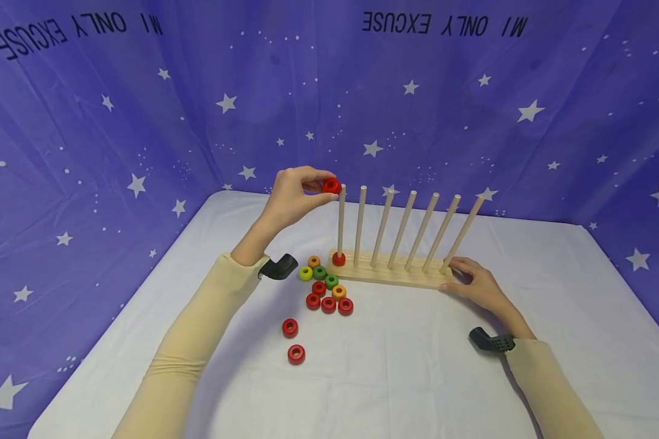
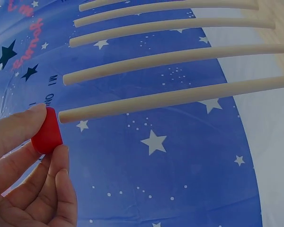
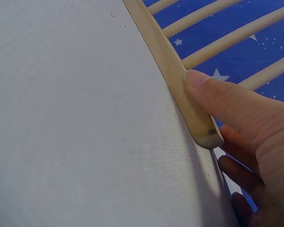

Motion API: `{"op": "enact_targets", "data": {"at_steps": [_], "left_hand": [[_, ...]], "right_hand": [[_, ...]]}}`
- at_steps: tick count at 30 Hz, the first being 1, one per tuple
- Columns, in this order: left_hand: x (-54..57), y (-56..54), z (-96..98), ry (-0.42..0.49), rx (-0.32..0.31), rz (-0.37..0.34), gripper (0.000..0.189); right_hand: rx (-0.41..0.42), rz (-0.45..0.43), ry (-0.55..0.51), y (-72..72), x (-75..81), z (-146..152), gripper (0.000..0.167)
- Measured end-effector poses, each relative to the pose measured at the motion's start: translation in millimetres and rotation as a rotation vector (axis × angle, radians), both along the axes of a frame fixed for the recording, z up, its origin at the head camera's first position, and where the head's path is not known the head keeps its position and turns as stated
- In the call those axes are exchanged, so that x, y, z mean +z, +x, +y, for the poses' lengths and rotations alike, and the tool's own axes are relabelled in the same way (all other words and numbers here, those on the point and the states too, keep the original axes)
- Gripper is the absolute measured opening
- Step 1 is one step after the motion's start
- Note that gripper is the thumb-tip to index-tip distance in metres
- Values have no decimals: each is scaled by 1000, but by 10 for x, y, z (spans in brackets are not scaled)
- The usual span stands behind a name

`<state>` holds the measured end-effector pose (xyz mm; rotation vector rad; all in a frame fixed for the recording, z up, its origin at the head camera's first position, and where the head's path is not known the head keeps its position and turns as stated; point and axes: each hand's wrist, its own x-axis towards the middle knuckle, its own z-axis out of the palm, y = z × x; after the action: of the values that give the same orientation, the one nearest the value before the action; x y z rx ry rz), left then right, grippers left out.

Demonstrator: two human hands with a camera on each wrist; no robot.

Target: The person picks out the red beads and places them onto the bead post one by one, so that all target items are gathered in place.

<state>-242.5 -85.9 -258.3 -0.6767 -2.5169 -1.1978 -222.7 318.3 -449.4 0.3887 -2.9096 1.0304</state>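
My left hand [image 1: 292, 196] pinches a red wooden ring [image 1: 332, 186] between thumb and fingers, beside the top of the leftmost peg [image 1: 341, 219]. In the left wrist view the red ring [image 2: 48, 132] is just off that peg's tip, with a small gap. A wooden base [image 1: 390, 271] carries a row of several upright pegs. One red ring [image 1: 338, 260] sits at the foot of the leftmost peg. My right hand [image 1: 478, 285] grips the base's right end; in the right wrist view the thumb [image 3: 213, 92] lies on the front of the base [image 3: 189, 109], other fingers behind it.
Left of and in front of the base lie loose rings: several red rings [image 1: 328, 305], two green rings [image 1: 332, 281], two orange rings [image 1: 338, 292] and a yellow-green ring [image 1: 306, 273]. Two red rings [image 1: 296, 354] lie nearer. A white cloth [image 1: 395, 366] covers the table; a purple star-patterned curtain [image 1: 307, 122] hangs behind.
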Motion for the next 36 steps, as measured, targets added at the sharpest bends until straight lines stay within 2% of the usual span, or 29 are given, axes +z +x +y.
{"op": "enact_targets", "data": {"at_steps": [11,22,27,36], "left_hand": [[59,-55,69,-1,-11,-4,35],[64,-120,136,-31,-33,-12,35],[57,-129,143,-35,-29,-27,36],[44,-138,153,-27,-30,-12,35]], "right_hand": [[1,4,3,-14,-16,15,72],[-3,-2,-6,-26,-31,19,72],[2,3,-6,-29,-41,20,72],[-2,-9,-4,-6,-13,14,73]]}}
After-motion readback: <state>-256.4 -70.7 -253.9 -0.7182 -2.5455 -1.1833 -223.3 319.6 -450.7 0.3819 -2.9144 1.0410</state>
